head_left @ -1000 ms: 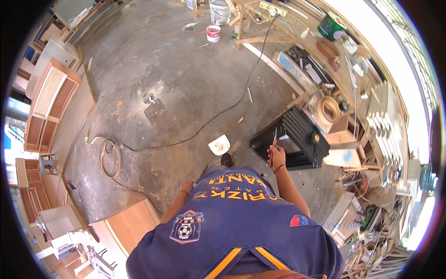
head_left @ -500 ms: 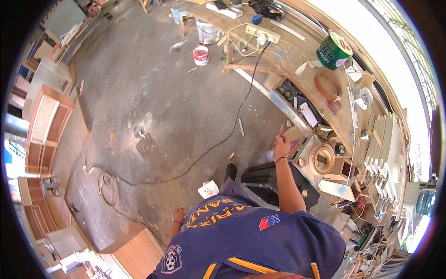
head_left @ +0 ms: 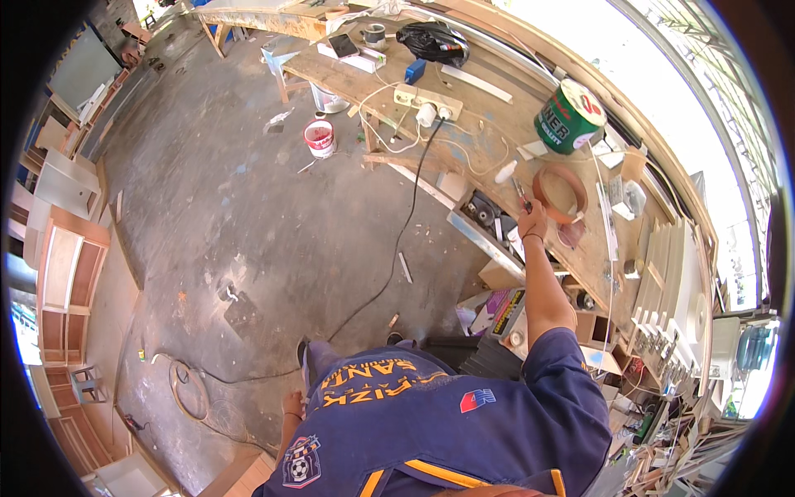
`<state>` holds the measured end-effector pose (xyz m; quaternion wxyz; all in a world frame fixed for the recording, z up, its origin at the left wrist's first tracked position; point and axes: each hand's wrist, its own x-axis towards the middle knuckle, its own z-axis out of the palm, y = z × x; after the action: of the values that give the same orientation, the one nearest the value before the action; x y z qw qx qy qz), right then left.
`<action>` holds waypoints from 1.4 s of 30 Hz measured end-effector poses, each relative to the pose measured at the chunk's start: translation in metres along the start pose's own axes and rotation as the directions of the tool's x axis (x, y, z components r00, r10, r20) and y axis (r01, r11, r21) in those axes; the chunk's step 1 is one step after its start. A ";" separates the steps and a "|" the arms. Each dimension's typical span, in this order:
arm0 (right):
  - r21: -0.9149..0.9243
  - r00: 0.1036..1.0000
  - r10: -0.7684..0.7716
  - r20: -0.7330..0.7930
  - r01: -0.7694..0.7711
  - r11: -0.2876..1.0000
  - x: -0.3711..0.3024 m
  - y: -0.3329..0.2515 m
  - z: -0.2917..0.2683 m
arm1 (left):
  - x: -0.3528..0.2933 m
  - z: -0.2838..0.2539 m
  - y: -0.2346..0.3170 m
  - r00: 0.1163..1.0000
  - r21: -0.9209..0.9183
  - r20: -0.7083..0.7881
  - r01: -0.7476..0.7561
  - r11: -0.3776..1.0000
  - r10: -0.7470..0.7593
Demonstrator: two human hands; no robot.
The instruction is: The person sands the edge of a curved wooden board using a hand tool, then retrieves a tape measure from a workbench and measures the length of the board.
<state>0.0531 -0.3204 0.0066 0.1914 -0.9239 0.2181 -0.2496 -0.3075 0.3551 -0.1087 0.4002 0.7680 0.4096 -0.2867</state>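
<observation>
My right hand (head_left: pixel 532 221) is stretched out over the near edge of the wooden workbench (head_left: pixel 464 149). Its fingers are closed on a slim hand tool (head_left: pixel 522 195) with a dark and red handle and a metal tip; its exact kind is too small to make out. Just right of the hand lies a ring-shaped brown band (head_left: pixel 580 195), and beyond it stands a green can (head_left: pixel 570 118). Down by my left side hangs my left hand (head_left: pixel 292 404), low over the floor, its fingers too small and partly turned away to read.
A black cable (head_left: pixel 403 240) runs from a power strip (head_left: pixel 426 103) on the bench down across the floor. Below the bench edge sits an open drawer of parts (head_left: pixel 489 217). A red-and-white bucket (head_left: pixel 319 138) and a coiled hose (head_left: pixel 189 389) rest on the floor.
My right hand has moved from above the dark box up and forward to the bench, where the tool now shows in it. My body and view have shifted towards the bench.
</observation>
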 end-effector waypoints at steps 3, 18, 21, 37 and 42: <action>-0.165 0.992 0.120 0.046 -0.111 0.980 0.014 -0.013 0.013 | 0.037 -0.002 -0.006 0.995 0.180 0.062 -0.086 0.980 0.076; -0.364 0.987 0.090 -0.132 -0.132 0.922 0.080 -0.026 -0.051 | 0.320 -0.118 0.324 0.984 -0.361 0.120 -0.083 0.929 0.135; -0.203 0.977 0.161 -0.141 -0.187 0.961 0.143 -0.066 -0.050 | 0.316 -0.138 0.437 0.974 -0.477 0.026 -0.184 0.859 0.223; -0.254 0.966 0.215 0.140 -0.175 0.951 0.568 -0.067 0.230 | 0.290 -0.052 0.372 0.934 0.638 0.216 -0.357 0.683 0.286; -0.512 0.896 0.346 0.279 -0.166 0.843 0.599 -0.074 0.246 | 0.218 -0.048 0.496 0.959 0.429 0.073 -0.277 0.860 0.273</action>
<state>0.6774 -0.4972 0.0702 0.0276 -0.9336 0.3571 0.0139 0.2328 0.3125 -0.0633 0.2575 0.8869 0.2195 -0.3145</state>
